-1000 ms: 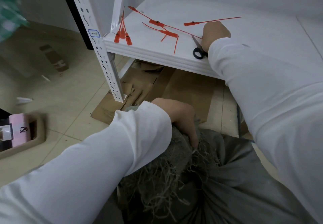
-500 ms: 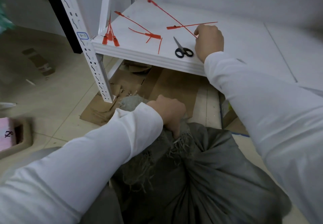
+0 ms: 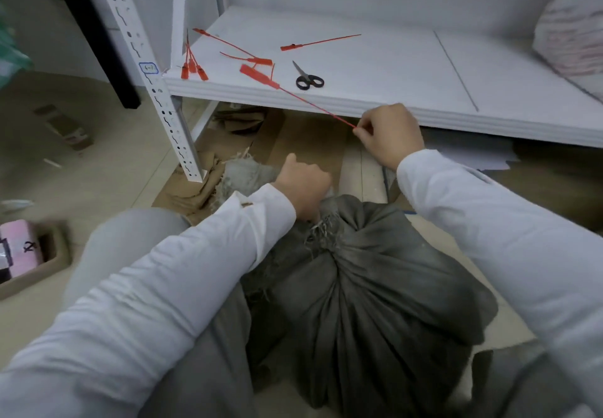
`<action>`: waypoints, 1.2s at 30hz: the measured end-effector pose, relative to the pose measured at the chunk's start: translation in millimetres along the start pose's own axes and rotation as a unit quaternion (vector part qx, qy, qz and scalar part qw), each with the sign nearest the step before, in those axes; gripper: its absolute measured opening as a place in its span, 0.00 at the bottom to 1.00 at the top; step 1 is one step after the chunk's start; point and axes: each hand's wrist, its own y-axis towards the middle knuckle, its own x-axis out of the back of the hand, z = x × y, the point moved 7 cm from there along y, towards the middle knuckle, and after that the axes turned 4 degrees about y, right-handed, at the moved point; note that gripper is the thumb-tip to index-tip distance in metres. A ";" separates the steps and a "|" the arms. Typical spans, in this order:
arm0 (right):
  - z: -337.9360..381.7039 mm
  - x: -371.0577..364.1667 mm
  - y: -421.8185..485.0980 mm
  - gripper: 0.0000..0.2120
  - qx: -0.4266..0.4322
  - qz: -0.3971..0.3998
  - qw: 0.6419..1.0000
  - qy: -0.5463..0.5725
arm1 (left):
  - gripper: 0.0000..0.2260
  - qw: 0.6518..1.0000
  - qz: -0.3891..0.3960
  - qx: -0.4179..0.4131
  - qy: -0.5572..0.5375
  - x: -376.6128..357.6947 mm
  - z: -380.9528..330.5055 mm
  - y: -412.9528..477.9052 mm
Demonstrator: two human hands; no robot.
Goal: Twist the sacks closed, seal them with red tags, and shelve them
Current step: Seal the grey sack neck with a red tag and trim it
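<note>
A grey woven sack (image 3: pixel 368 287) stands on the floor between my knees, its neck twisted into a frayed bunch. My left hand (image 3: pixel 303 185) grips that twisted neck from above. My right hand (image 3: pixel 390 135) pinches the thin tail of a red tag (image 3: pixel 261 76) just below the edge of the white shelf (image 3: pixel 391 68); the tag's flat head hangs in the air over the shelf's front edge. Several more red tags (image 3: pixel 192 66) lie on the shelf's left part.
Black-handled scissors (image 3: pixel 308 79) lie on the shelf near its front edge. A pale sack (image 3: pixel 574 22) sits at the shelf's far right. The perforated white upright (image 3: pixel 153 87) stands left. Flattened cardboard (image 3: pixel 293 143) covers the floor under the shelf. A pink item in a tray (image 3: pixel 23 251) is at far left.
My right hand picked one red tag off the shelf and drew it down and toward me past the shelf edge. My left hand kept hold of the sack's neck.
</note>
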 end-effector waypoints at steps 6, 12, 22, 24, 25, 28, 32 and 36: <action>-26.0 1.2 -87.2 0.08 -0.009 0.066 0.998 0.022 | 0.19 0.999 -0.036 0.002 0.022 1.1 -23.1 -24.9; -47.7 -22.1 -138.7 0.09 -0.019 0.151 0.987 0.043 | 0.21 0.996 -0.054 -0.039 0.068 1.4 -36.6 -32.2; -65.0 -34.7 -118.5 0.14 -0.055 0.145 0.987 0.048 | 0.26 0.971 -0.139 -0.140 0.134 1.7 -42.1 -16.1; -63.4 -38.4 -114.4 0.16 -0.050 0.153 0.986 0.053 | 0.23 0.954 -0.195 -0.184 0.133 7.7 -45.3 -14.9; -63.6 -42.5 -112.5 0.17 -0.049 0.161 0.984 0.060 | 0.22 0.944 -0.223 -0.203 0.133 9.0 -47.0 -14.0; -68.0 -54.4 -110.8 0.18 -0.065 0.178 0.980 0.055 | 0.21 0.931 -0.250 -0.235 0.127 8.8 -51.8 -10.3; -97.8 -52.7 -106.5 0.13 -0.161 0.145 0.976 0.027 | 0.18 0.914 -0.282 -0.258 0.135 12.3 -60.1 -8.0; -104.7 -59.4 -104.7 0.11 -0.167 0.170 0.969 0.069 | 0.17 0.906 -0.295 -0.268 0.139 14.0 -66.4 -4.0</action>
